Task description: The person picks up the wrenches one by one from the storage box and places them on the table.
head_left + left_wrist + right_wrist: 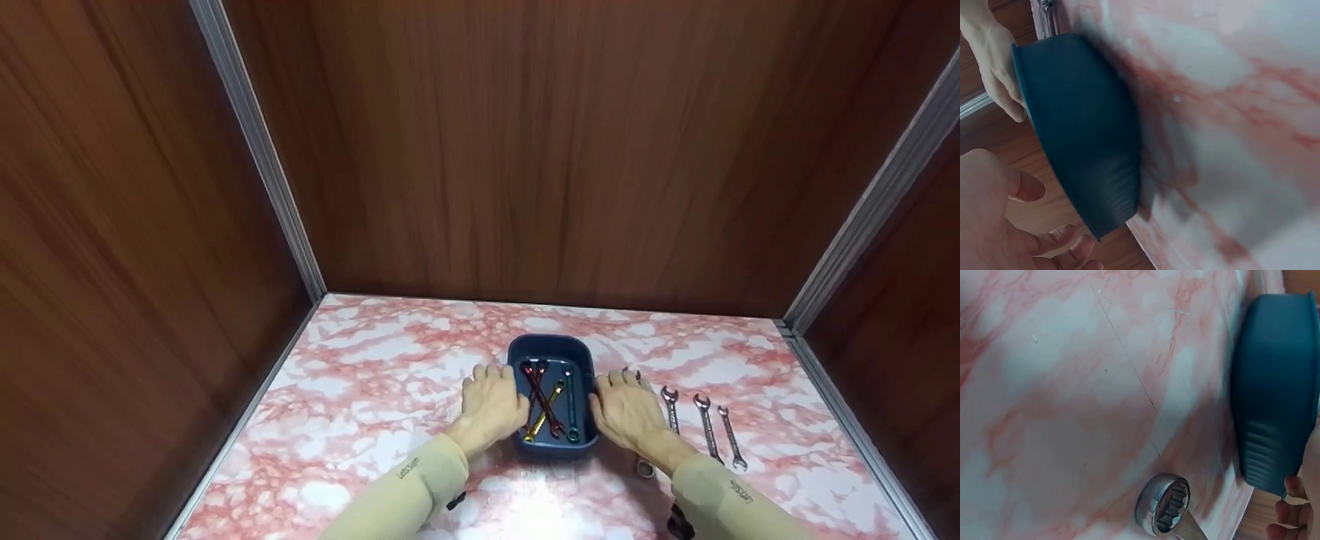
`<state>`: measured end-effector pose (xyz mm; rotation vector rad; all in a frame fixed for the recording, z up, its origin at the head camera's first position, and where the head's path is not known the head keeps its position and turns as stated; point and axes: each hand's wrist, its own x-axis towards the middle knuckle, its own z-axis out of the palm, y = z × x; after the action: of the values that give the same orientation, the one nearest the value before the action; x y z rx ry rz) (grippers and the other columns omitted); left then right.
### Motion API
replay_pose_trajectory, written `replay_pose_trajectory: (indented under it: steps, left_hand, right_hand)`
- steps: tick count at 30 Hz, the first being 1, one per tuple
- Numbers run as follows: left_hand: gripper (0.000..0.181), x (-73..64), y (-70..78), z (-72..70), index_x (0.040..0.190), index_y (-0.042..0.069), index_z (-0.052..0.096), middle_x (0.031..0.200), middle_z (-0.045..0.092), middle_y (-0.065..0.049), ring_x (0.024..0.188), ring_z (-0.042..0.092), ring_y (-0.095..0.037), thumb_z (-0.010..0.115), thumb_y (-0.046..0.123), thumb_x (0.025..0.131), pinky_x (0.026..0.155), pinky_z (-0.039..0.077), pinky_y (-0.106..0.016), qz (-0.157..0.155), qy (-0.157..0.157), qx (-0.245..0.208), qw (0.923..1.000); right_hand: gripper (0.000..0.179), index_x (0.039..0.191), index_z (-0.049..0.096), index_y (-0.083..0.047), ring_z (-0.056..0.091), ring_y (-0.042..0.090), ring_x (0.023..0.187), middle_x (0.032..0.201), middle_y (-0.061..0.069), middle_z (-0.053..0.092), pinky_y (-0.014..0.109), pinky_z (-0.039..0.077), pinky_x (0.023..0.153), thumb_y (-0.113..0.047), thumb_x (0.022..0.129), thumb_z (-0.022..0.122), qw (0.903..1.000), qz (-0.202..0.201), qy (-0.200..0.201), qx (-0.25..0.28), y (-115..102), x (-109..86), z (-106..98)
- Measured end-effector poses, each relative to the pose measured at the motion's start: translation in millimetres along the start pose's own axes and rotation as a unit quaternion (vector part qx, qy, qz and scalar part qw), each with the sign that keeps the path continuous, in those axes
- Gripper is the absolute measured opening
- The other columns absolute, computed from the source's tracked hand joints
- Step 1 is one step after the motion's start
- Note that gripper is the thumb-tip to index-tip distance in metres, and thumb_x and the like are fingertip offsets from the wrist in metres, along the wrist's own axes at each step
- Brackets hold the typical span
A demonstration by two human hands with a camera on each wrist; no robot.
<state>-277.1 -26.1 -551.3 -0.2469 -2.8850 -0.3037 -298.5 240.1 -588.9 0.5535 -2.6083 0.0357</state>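
A dark blue plastic bin (pixel 551 450) stands upright on the table, showing teal in the wrist views. Inside lie two crossed red wrenches (pixel 545 401), a yellow wrench (pixel 551 412) and a green wrench (pixel 572 405). My left hand (pixel 491 401) is at the bin's left side, thumb by the rim; in the left wrist view its fingers are loosely bent, with the tips close to the bin's corner. On the opposite side, my right hand (pixel 630 409) has its thumb at the rim and its fingers extended forward. It partly covers a silver wrench (pixel 1165 503).
Three more silver wrenches, the left one (pixel 672 409), the middle one (pixel 707 427) and the right one (pixel 732 439), lie right of my right hand. Brown wood-grain panels (pixel 510 150) with metal corner posts (pixel 262 150) enclose the pink marbled table (pixel 360 420).
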Motion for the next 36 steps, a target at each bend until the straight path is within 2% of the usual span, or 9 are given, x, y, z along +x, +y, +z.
replay_pose_trajectory:
  steps: [6, 13, 16, 21, 28, 31, 34, 36]
  left_hand:
    - [0.043, 10.7, 8.3, -5.8, 0.125, 0.005, 0.067, 0.118, 0.073, -0.018, 0.112, 0.067, -0.037, 0.07, 0.037, 0.096, 0.092, 0.06, -0.053, 0.003, -0.005, -0.029, 0.9996]
    - [0.045, 19.8, 19.1, -16.9, 0.125, 0.002, 0.069, 0.118, 0.075, -0.019, 0.111, 0.073, -0.038, 0.071, 0.034, 0.093, 0.093, 0.063, -0.052, 0.016, 0.008, -0.072, 0.9972]
    - [0.049, 24.4, 24.5, -22.1, 0.128, 0.0, 0.069, 0.117, 0.076, -0.02, 0.109, 0.076, -0.038, 0.071, 0.035, 0.094, 0.094, 0.064, -0.052, 0.019, 0.004, -0.1, 0.9948]
    - [0.056, 32.5, 31.9, -25.4, 0.135, 0.0, 0.065, 0.118, 0.076, -0.021, 0.107, 0.079, -0.039, 0.072, 0.037, 0.094, 0.094, 0.065, -0.053, -0.009, -0.017, -0.138, 0.9902]
    - [0.065, 41.2, 37.0, -18.1, 0.143, -0.002, 0.064, 0.125, 0.08, -0.024, 0.115, 0.08, -0.039, 0.074, 0.04, 0.094, 0.1, 0.065, -0.051, -0.051, -0.048, -0.167, 0.9835]
    - [0.058, 44.1, 38.3, -14.9, 0.133, -0.003, 0.069, 0.122, 0.081, -0.024, 0.115, 0.08, -0.038, 0.074, 0.04, 0.094, 0.101, 0.064, -0.05, -0.058, -0.061, -0.19, 0.9783]
    - [0.04, 47.6, 39.1, -11.1, 0.109, 0.003, 0.076, 0.11, 0.083, -0.019, 0.103, 0.08, -0.031, 0.074, 0.04, 0.094, 0.094, 0.065, -0.046, -0.066, -0.078, -0.212, 0.972]
    - [0.031, 50.3, 39.4, -7.8, 0.095, 0.008, 0.075, 0.101, 0.082, -0.016, 0.091, 0.082, -0.03, 0.073, 0.038, 0.094, 0.085, 0.068, -0.046, -0.082, -0.104, -0.243, 0.961]
  right_hand:
    - [0.027, 0.106, 0.068, -0.002, 0.068, 0.044, 0.1, 0.101, 0.021, 0.071, 0.058, 0.057, 0.088, -0.029, 0.104, 0.067, 1.0, 0.0, 0.009, 0.002, -1, -0.4, -1]
    - [0.026, 0.108, 0.069, -0.002, 0.069, 0.044, 0.1, 0.1, 0.021, 0.071, 0.058, 0.056, 0.087, -0.027, 0.104, 0.069, 1.0, 0.004, -0.003, 0.004, -2, -0.1, -2]
    - [0.026, 0.108, 0.069, -0.001, 0.069, 0.044, 0.1, 0.1, 0.022, 0.072, 0.058, 0.058, 0.086, -0.027, 0.104, 0.069, 0.9999, 0.007, -0.007, 0.007, -2, 0.9, -2]
    - [0.025, 0.108, 0.069, 0.0, 0.069, 0.043, 0.097, 0.1, 0.022, 0.072, 0.057, 0.061, 0.081, -0.026, 0.104, 0.07, 0.9998, 0.007, -0.011, 0.019, -3, 1.3, -3]
    - [0.025, 0.11, 0.07, 0.0, 0.068, 0.041, 0.094, 0.099, 0.022, 0.072, 0.055, 0.063, 0.076, -0.024, 0.105, 0.07, 0.9995, 0.008, -0.015, 0.028, -3, 0.6, -1]
    - [0.025, 0.111, 0.07, 0.0, 0.069, 0.041, 0.095, 0.1, 0.022, 0.072, 0.055, 0.064, 0.075, -0.025, 0.106, 0.07, 0.9993, 0.011, -0.019, 0.029, -3, 0.5, -1]
    - [0.026, 0.11, 0.069, 0.0, 0.069, 0.041, 0.097, 0.101, 0.022, 0.073, 0.055, 0.064, 0.074, -0.025, 0.106, 0.07, 0.9992, 0.016, -0.022, 0.03, -3, 0.4, 0]
    - [0.025, 0.109, 0.068, 0.0, 0.069, 0.042, 0.098, 0.101, 0.023, 0.073, 0.056, 0.064, 0.074, -0.025, 0.106, 0.069, 0.9991, 0.019, -0.022, 0.033, -3, 0.3, 0]
